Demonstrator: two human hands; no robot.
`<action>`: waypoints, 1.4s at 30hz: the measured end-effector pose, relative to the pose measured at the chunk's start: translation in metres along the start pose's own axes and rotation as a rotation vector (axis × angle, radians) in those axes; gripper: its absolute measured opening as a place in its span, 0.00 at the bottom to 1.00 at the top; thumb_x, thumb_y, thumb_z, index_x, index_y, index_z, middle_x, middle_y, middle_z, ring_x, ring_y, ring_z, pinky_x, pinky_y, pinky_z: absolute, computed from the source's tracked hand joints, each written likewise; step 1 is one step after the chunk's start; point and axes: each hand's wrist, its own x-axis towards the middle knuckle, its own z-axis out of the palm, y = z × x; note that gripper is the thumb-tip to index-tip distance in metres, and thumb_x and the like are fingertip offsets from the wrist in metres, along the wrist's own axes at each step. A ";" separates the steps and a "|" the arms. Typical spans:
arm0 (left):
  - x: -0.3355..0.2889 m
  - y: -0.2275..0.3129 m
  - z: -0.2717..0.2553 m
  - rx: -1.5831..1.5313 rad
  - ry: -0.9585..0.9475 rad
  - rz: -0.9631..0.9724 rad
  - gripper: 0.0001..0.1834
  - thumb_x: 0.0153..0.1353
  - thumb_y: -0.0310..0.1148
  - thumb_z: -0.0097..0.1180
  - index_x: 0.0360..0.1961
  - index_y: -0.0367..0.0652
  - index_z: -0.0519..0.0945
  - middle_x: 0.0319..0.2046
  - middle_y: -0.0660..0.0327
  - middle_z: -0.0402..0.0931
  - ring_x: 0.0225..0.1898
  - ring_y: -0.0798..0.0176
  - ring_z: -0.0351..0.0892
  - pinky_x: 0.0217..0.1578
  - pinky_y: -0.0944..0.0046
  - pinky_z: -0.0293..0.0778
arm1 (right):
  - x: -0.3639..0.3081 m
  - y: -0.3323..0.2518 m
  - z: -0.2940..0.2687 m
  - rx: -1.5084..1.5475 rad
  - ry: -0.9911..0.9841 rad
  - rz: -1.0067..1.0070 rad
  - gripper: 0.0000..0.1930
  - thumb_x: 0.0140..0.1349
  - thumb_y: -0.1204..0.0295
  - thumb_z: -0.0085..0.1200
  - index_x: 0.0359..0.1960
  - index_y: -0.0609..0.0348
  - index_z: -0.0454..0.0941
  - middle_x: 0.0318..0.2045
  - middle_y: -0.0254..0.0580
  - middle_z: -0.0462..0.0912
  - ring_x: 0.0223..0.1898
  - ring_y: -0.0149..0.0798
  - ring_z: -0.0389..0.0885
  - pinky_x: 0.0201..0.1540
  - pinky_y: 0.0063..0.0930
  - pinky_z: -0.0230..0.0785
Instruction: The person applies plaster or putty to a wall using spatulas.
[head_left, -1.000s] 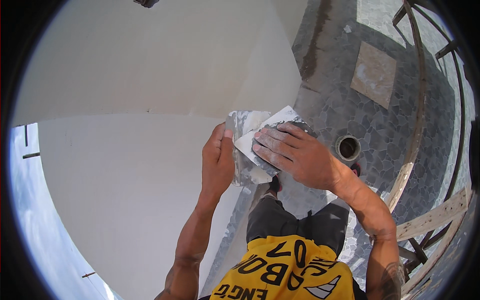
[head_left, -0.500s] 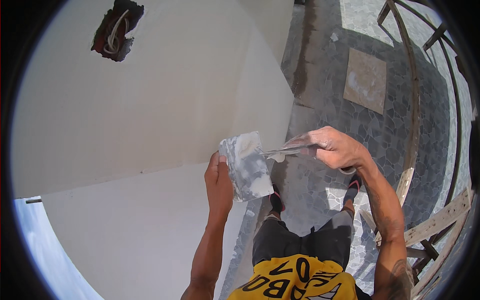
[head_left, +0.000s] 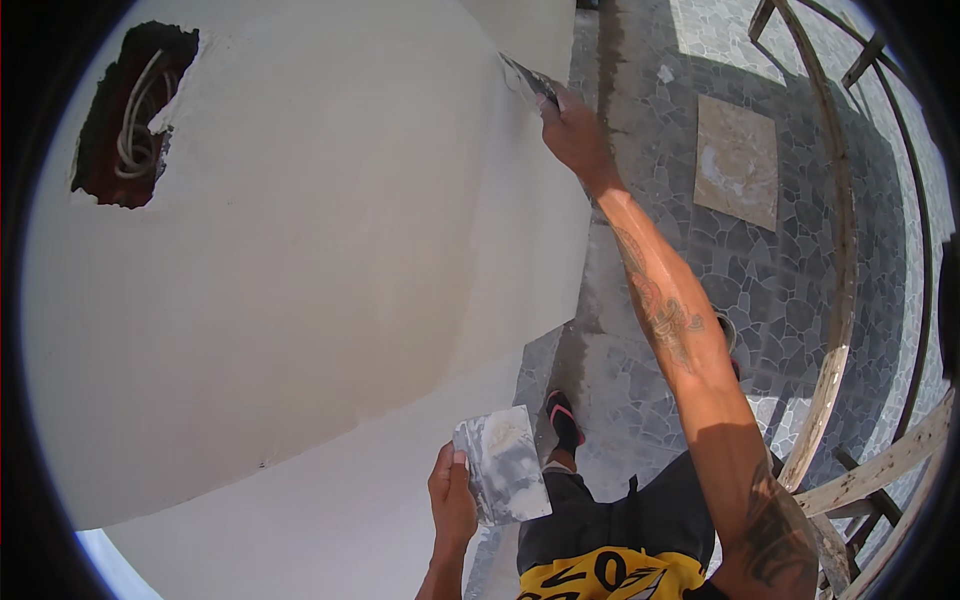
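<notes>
My right hand (head_left: pixel 578 140) is stretched far forward, closed on a putty knife (head_left: pixel 532 82). The wide blade lies against or very close to the pale wall (head_left: pixel 330 220), near its far right edge; some white paste shows at the blade. Close to my body, my left hand (head_left: pixel 454 495) grips a flat grey rectangular plate (head_left: pixel 503 468) by its left side. White and grey paste is smeared over the plate's upper face. The left thumb rests on top, and the other fingers are partly hidden beneath.
A rough hole (head_left: pixel 135 120) with coiled cables opens in the wall at upper left. On the grey stone-patterned floor (head_left: pixel 800 270) lies a stained beige board (head_left: pixel 737 160). Curved wooden beams (head_left: pixel 838 240) stand along the right. My foot in a sandal (head_left: pixel 565 418) is below.
My right hand with the putty knife has moved from the plate forward to the wall. My left hand and the plate have dropped back toward my body.
</notes>
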 end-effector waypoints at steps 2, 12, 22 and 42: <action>-0.004 -0.005 -0.008 -0.001 -0.007 -0.023 0.18 0.78 0.32 0.42 0.59 0.32 0.76 0.43 0.66 0.79 0.43 0.75 0.72 0.49 0.74 0.67 | 0.006 -0.003 0.005 -0.014 -0.091 0.017 0.21 0.71 0.72 0.47 0.63 0.60 0.76 0.43 0.61 0.84 0.44 0.56 0.83 0.52 0.38 0.73; -0.022 -0.008 -0.036 -0.079 0.051 -0.078 0.18 0.79 0.32 0.43 0.60 0.32 0.76 0.46 0.64 0.81 0.45 0.74 0.73 0.51 0.73 0.68 | -0.040 -0.040 0.042 -0.193 -0.086 -0.107 0.29 0.60 0.85 0.40 0.65 0.62 0.74 0.64 0.53 0.77 0.61 0.56 0.79 0.65 0.40 0.73; -0.017 -0.035 -0.045 -0.126 0.009 -0.052 0.18 0.79 0.33 0.43 0.60 0.33 0.76 0.48 0.62 0.81 0.48 0.72 0.75 0.56 0.70 0.68 | -0.183 -0.065 0.050 -0.140 -0.150 -0.001 0.39 0.51 0.91 0.44 0.70 0.61 0.68 0.70 0.51 0.70 0.66 0.56 0.73 0.70 0.43 0.69; -0.032 -0.021 -0.040 -0.178 0.090 -0.008 0.16 0.77 0.32 0.42 0.55 0.34 0.77 0.47 0.62 0.81 0.47 0.71 0.77 0.53 0.68 0.72 | -0.035 -0.026 0.009 -0.203 0.046 0.113 0.22 0.69 0.69 0.47 0.63 0.62 0.76 0.43 0.60 0.86 0.43 0.55 0.85 0.50 0.42 0.75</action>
